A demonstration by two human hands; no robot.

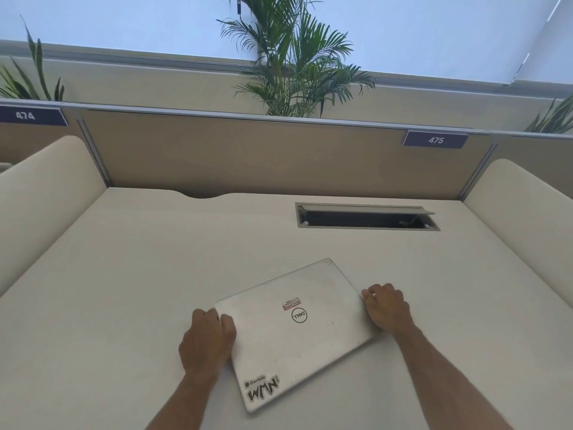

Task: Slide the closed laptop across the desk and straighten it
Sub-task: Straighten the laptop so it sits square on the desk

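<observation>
Silver closed laptop (294, 330) lies skewed on my cream desk (139, 259), my left hand (206, 342) and right hand (387, 307) curled against its short edges. An open cable hatch (367, 217) sits at one o'clock, well apart, with nothing between.

1. I see the closed laptop (294, 332) lying flat on the desk (124, 274), near the front edge and right of centre, turned askew to the desk's edges.
2. The left hand (207, 344) rests against the laptop's left edge; the right hand (387, 307) touches its right edge.
3. Behind the laptop, well apart, a cable slot (367, 217) is sunk in the desk with its flap raised.
4. A partition (248, 150) stands behind the desk, with side panels left and right.
5. Label 475 (435, 139) sits on the partition's upper right; 474 (26, 115) is far left.
6. A plant (294, 63) stands behind the partition.
</observation>
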